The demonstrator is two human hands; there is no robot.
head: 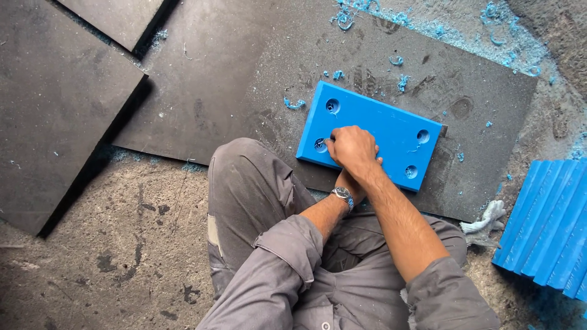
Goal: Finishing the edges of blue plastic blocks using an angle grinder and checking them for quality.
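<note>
Lying on a dark sheet [257, 73] on the floor, the blue block [373, 131] is being worked: the right hand [351, 146] is gripping a small tool at a hole [320, 145]; the left hand [350, 183], mostly hidden, I cannot tell. Blue slabs [550, 226] are stacked rightward.

A gritty concrete floor [122, 256] carries dark rubber sheets [244, 73], blue shavings [428, 27], stacked blue slabs [553, 226] and a white rag [486, 219].

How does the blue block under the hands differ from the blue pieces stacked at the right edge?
The blue block lies flat and alone on a dark sheet, with round holes showing; the stacked blue pieces lean together on edge, no holes visible. The right hand touches only the block. Both are the same bright blue.
</note>
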